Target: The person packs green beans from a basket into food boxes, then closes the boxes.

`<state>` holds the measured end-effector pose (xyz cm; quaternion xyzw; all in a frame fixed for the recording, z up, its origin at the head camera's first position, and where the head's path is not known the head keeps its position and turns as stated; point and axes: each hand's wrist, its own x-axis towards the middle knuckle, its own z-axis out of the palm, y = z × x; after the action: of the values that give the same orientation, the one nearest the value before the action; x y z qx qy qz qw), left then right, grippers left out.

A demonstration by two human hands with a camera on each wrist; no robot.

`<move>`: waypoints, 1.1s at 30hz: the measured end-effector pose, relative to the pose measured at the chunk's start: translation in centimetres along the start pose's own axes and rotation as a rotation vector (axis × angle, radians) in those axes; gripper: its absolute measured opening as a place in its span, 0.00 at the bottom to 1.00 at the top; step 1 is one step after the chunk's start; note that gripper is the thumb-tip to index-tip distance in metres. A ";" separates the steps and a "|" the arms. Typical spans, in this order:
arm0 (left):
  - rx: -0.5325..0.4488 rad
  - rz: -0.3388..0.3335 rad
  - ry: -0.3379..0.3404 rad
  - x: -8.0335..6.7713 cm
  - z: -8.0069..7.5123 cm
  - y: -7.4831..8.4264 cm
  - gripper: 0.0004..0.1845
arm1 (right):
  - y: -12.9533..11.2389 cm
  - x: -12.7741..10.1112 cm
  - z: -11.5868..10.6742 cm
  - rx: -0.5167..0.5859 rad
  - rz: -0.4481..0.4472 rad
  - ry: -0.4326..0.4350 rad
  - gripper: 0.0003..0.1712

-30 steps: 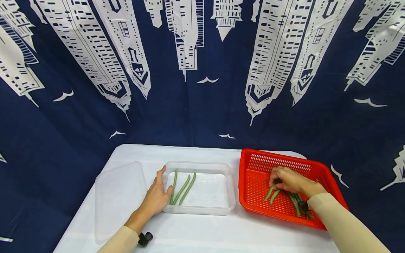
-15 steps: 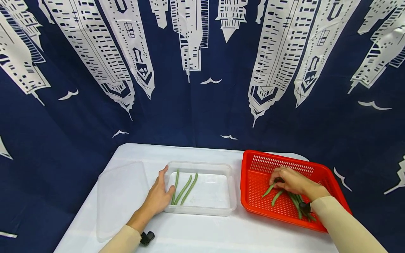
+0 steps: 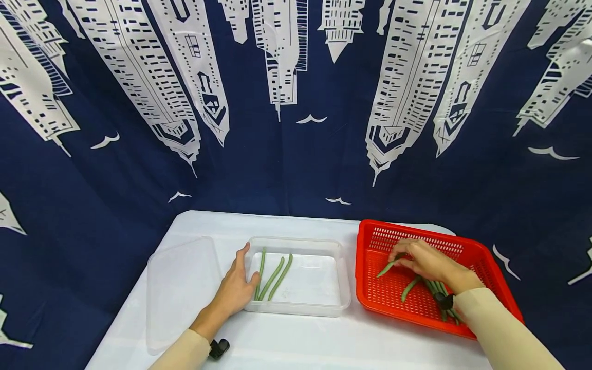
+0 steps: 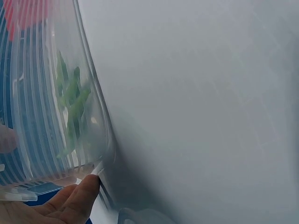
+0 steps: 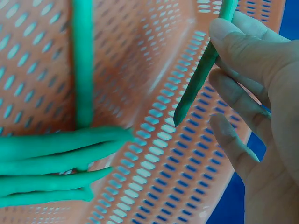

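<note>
A clear lid (image 3: 182, 290) lies flat on the white worktop (image 3: 296, 339), left of both hands; a navy skyline curtain (image 3: 296, 103) hangs behind.

Beans in the clear tub (image 3: 272, 275): three.
Beans in the red basket (image 3: 432, 289): five or so, one of them in the fingers.
Clear tubs (image 3: 344, 288): one.
Lids (image 3: 182, 288): one.
Red baskets (image 3: 370, 288): one.
Hands (image 3: 237, 289): two.

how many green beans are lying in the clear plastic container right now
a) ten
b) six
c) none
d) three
d, the head view shows three green beans lying side by side at the left end of the clear container, next to the left hand resting on its wall.
</note>
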<state>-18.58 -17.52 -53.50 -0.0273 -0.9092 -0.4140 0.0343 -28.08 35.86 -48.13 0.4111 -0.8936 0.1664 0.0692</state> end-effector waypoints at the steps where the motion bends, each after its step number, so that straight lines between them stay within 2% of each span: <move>1: 0.002 -0.001 -0.001 0.0 0.0 0.0 0.45 | -0.2 0.1 -0.1 -0.009 -0.008 0.016 0.17; 8: 0.016 -0.011 -0.014 -0.2 0.1 -0.1 0.45 | -2.3 1.3 -0.8 -0.005 -0.033 0.081 0.21; 19: 0.021 -0.025 -0.019 -0.5 0.1 -0.2 0.45 | -5.4 3.7 -1.8 -0.008 -0.054 0.122 0.24; 26: 0.026 -0.020 -0.018 -0.6 -0.1 -0.2 0.45 | -7.0 5.4 -1.8 -0.032 -0.120 0.187 0.24; 33: 0.030 -0.011 -0.018 -0.3 0.0 0.0 0.45 | -8.0 7.2 -1.9 -0.027 -0.167 0.191 0.22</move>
<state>-18.31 -17.52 -53.47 -0.0257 -0.9157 -0.4002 0.0242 -26.70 26.56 -42.58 0.4653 -0.8478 0.1862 0.1732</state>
